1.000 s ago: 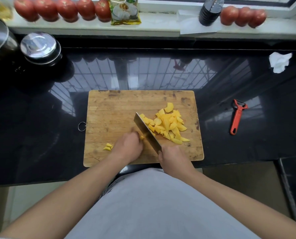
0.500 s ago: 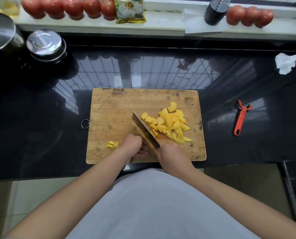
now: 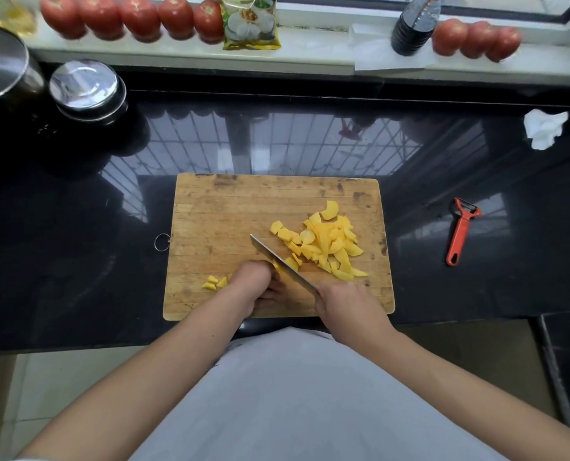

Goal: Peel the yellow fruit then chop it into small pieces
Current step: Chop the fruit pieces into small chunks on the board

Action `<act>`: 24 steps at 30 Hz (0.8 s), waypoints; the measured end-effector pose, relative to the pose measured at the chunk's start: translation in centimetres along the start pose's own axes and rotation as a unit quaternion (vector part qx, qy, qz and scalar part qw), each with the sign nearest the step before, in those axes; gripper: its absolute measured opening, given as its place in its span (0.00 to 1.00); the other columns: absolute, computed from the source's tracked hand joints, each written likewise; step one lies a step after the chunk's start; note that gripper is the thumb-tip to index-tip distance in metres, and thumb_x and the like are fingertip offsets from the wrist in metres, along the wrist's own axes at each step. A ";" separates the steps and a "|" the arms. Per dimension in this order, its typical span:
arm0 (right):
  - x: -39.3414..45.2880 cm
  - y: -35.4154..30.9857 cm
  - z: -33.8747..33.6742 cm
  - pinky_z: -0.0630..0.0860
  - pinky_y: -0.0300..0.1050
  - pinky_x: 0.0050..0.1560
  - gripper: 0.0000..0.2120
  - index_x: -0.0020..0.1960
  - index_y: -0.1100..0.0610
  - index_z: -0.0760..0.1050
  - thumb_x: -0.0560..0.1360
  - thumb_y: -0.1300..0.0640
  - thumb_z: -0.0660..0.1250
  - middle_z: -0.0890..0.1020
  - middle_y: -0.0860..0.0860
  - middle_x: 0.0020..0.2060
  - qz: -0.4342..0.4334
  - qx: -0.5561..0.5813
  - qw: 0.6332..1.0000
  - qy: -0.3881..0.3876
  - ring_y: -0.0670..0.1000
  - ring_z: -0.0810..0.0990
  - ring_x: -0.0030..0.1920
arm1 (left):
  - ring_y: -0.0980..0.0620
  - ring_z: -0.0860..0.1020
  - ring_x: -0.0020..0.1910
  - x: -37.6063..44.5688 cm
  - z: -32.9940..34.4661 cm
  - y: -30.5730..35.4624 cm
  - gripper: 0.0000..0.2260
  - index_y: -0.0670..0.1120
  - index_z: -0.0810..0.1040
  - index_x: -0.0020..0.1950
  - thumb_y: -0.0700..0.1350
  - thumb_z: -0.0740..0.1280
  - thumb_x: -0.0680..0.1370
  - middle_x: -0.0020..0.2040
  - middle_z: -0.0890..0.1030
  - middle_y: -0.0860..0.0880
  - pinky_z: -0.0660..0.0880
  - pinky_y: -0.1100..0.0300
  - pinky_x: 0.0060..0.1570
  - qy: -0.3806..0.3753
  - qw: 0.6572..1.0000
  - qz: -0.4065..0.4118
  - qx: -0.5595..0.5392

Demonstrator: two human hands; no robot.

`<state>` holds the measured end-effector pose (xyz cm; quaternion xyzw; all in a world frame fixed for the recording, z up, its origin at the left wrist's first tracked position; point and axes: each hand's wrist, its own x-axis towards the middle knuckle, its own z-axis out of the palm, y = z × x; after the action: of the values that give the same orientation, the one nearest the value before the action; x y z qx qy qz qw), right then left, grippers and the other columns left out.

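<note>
A pile of chopped yellow fruit pieces [image 3: 326, 242] lies right of centre on the wooden cutting board [image 3: 230, 207]. A few more pieces [image 3: 214, 283] sit near the board's front left. My right hand [image 3: 343, 302] grips the handle of a cleaver [image 3: 277, 259], whose blade runs diagonally toward the far left. My left hand [image 3: 255, 286] is curled on the board just left of the blade, pressing on a small yellow fruit piece [image 3: 278, 268] that is mostly hidden under the fingers.
A red peeler [image 3: 460, 231] lies on the black counter to the right of the board, a crumpled white tissue [image 3: 544, 128] farther back. Two lidded metal pots [image 3: 87, 88] stand at the back left. Tomatoes [image 3: 134, 16], a packet and a dark bottle [image 3: 413, 28] line the windowsill.
The cleaver and both hands stay at the same spot on the board, with small chopping shifts of the blade. The fruit pile is unchanged.
</note>
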<state>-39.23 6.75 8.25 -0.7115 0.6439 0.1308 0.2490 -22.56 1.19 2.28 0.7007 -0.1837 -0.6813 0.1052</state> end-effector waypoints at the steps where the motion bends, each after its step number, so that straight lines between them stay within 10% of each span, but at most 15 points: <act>1: 0.0 0.2 -0.1 0.79 0.52 0.38 0.09 0.46 0.52 0.73 0.83 0.56 0.58 0.77 0.50 0.34 -0.001 0.001 1.000 0.000 0.55 0.78 0.36 | 0.45 0.85 0.36 0.0 0.0 0.0 0.10 0.41 0.77 0.51 0.43 0.58 0.83 0.39 0.87 0.43 0.80 0.56 0.40 0.004 1.000 -0.002 0.004; 10: -0.2 0.1 -0.3 0.82 0.53 0.42 0.11 0.54 0.55 0.78 0.84 0.54 0.58 0.79 0.52 0.39 0.007 0.041 0.999 -0.022 0.54 0.79 0.40 | 0.43 0.86 0.40 0.0 0.3 -0.2 0.11 0.40 0.80 0.52 0.44 0.60 0.82 0.43 0.88 0.41 0.83 0.50 0.48 0.021 1.000 0.012 0.019; 24: -1.4 0.8 -0.3 0.78 0.50 0.40 0.11 0.57 0.56 0.77 0.84 0.55 0.57 0.79 0.52 0.39 0.003 0.009 0.999 -0.039 0.55 0.79 0.40 | 0.43 0.83 0.36 0.4 1.1 0.0 0.12 0.42 0.77 0.45 0.42 0.58 0.84 0.40 0.85 0.41 0.74 0.56 0.34 0.062 0.997 0.007 0.046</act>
<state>-40.25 7.72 9.09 -0.7015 0.6370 0.1536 0.2803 -23.62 1.14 1.88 0.7445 -0.2126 -0.6267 0.0888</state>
